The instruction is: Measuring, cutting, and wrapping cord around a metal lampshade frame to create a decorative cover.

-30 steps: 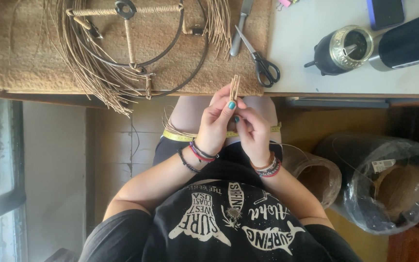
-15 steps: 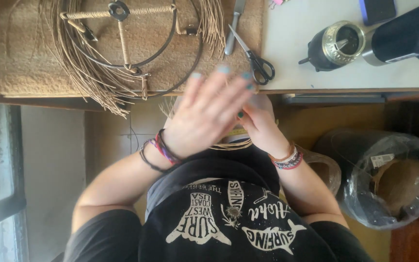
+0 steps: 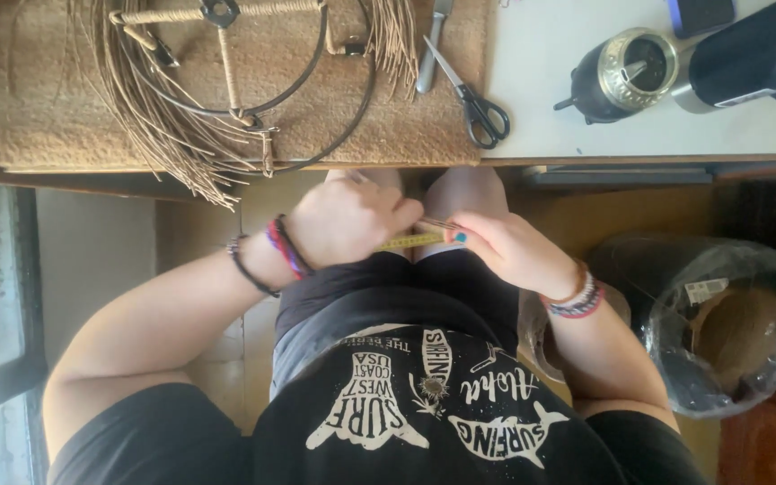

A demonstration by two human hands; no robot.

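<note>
Straw strands (image 3: 431,224) pinched between left hand (image 3: 352,220) and right hand (image 3: 505,247)

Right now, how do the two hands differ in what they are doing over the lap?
The left hand is closed in a fist around the yellow strip, knuckles up; the right hand pinches the thin fibre strands with its fingers. The left hand's nails are hidden; the right hand shows a teal-painted nail. Both hands meet above the lap, below the table edge, and both wrists wear bracelets.
</note>
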